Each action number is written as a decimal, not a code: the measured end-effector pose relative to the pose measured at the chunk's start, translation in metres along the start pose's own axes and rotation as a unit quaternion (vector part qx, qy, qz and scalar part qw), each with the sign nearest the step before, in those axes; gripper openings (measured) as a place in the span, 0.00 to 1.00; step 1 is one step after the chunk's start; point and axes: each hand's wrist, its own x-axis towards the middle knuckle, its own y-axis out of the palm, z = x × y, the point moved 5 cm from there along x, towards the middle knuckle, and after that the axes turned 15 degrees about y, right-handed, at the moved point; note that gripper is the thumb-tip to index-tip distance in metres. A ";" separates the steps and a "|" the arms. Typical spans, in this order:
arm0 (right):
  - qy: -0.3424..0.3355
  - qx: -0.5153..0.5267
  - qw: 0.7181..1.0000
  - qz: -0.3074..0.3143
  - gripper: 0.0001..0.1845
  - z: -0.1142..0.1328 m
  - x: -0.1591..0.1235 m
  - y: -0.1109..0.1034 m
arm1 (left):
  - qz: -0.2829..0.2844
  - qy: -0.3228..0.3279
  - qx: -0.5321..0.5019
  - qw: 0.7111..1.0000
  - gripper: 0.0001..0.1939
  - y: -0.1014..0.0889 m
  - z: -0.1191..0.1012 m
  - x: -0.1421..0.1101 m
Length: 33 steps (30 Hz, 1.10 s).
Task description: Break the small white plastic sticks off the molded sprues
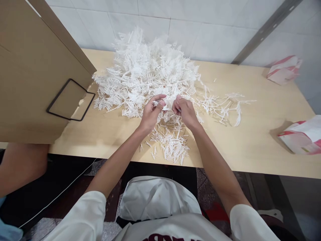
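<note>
A big heap of white plastic sprues (147, 70) lies on the wooden table (250, 134) against the tiled wall. My left hand (152, 112) and my right hand (184, 110) meet at the heap's near edge, both pinched on one small white plastic sprue piece (168, 103) held between them. Right below my hands, near the table's front edge, lies a smaller pile of short loose white sticks (170, 144). A thinner spread of white branched pieces (223, 105) trails off to the right of the heap.
A tall brown cardboard box (32, 67) with a cut-out handle stands at the table's left end. Two red-and-white bags, one bag (284, 68) at the back right and the other bag (303, 135) at the right edge. Another person's arm (17, 164) shows at the lower left.
</note>
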 end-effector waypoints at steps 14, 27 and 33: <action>-0.082 -0.171 0.982 -0.007 0.18 0.000 -0.005 0.005 | 0.048 -0.007 0.061 0.997 0.18 0.002 -0.004 0.002; -0.084 -0.173 0.981 -0.036 0.21 0.001 -0.003 -0.004 | 0.051 0.005 0.071 0.996 0.18 0.002 -0.009 0.001; -0.119 -0.249 0.960 -0.053 0.23 0.001 -0.004 -0.001 | 0.027 0.037 0.109 0.993 0.18 0.001 -0.013 0.001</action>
